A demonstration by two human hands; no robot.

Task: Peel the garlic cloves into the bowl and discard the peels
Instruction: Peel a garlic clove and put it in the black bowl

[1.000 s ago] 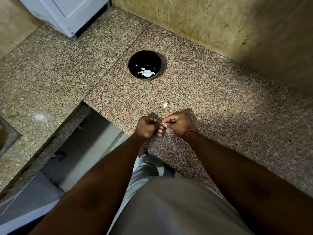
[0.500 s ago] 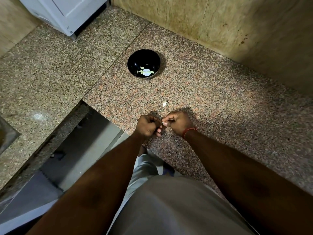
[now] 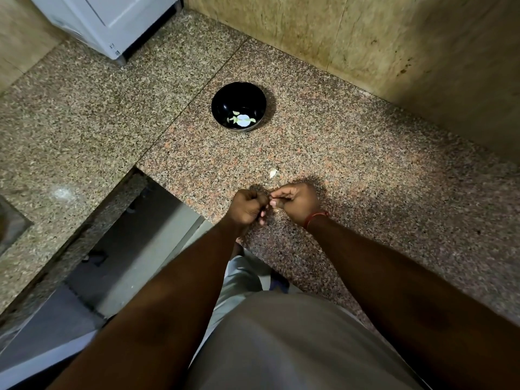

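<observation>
My left hand (image 3: 247,206) and my right hand (image 3: 298,202) meet just above the near edge of the granite counter (image 3: 365,170), fingers curled. Between their fingertips they pinch a small garlic clove, almost wholly hidden by the fingers. A black bowl (image 3: 225,104) stands farther back on the counter, with a few pale garlic pieces (image 3: 242,119) in its bottom. A single pale scrap, a clove or a peel (image 3: 273,172), lies on the counter just beyond my hands.
A white appliance (image 3: 112,21) stands at the back left. A tan stone wall (image 3: 365,38) runs along the back and right. The counter has a cut-out corner at my left, open to the floor (image 3: 135,249) below.
Both hands stay together at the counter edge, fingers shifting slightly on the clove. The view has tilted a little; bowl and scrap lie where they were.
</observation>
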